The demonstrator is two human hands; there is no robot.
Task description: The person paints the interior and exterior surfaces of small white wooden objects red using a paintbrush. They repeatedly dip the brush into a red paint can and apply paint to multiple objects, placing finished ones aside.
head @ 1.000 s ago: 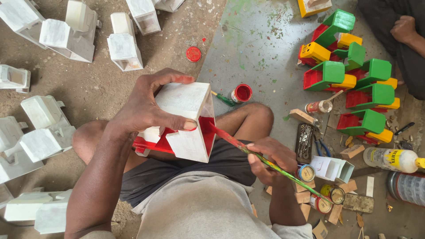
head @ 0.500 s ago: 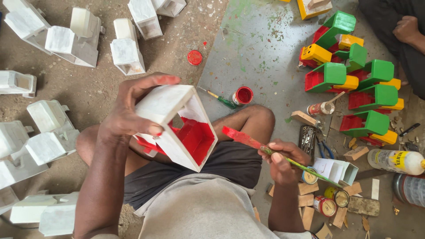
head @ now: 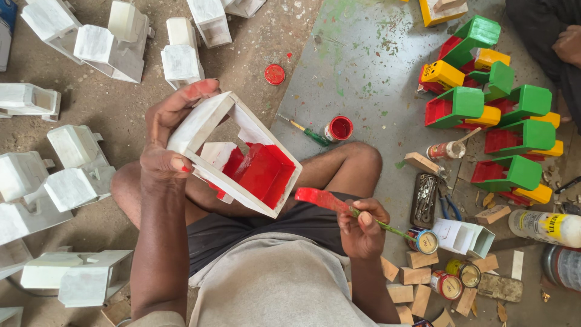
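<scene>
- Wooden box, white outside and partly red inside, is held up over the person's lap, tilted so its open side faces the head camera; that angle seems to bare the inner walls to the brush.
- Left hand grips the box by its upper left corner, fingers closed over the white rim with the thumb on the near edge, which keeps the skin mostly off the red inside, though the fingertips carry red smears.
- Right hand is closed around the handle of a paintbrush, held like a pen; its red-loaded tip sits just beside the lower right edge of the box, not clearly touching it.
- An open pot of red paint stands on the floor just past the knee, near the brush hand, with a second small brush lying beside it; the red lid lies well apart, further out.
- Unpainted white boxes are spread on the bare ground to the left, apart from the coloured ones.
- Finished pieces in green, red and yellow are stacked on the grey mat to the right, seemingly kept away from the unpainted stock.
- Small tins, wood offcuts and a tray of nails lie by the right knee.
- Another person's hand shows at the upper right corner.
</scene>
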